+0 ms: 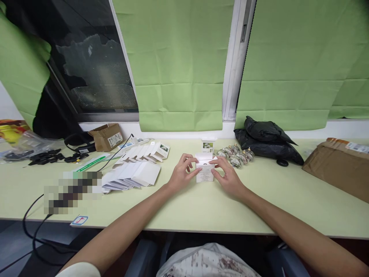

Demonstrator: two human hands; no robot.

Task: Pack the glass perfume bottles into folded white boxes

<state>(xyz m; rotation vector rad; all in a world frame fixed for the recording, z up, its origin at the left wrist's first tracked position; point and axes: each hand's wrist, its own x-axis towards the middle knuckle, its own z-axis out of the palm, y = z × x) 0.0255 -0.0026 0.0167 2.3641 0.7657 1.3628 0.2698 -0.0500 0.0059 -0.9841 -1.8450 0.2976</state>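
A small white cardboard box [205, 175] with printed text on its front stands on the table, its top flap raised. My left hand [183, 171] grips its left side, thumb at the front and fingers near the top edge. On the opposite side my right hand [227, 177] holds the box the same way, fingertips by the top opening. What lies inside the box I cannot make out. Just behind it is another white box [207, 146] with a picture on it. To the right sit several shiny round ornaments [236, 159] with gold-coloured caps.
Flattened white cartons [134, 175] and a row of white boxes [148, 151] lie to the left. Cables and a pixelated object [73, 192] are farther left. An open brown carton [108, 138], black plastic bags [266, 142] and a large brown box [338, 167] stand around the table.
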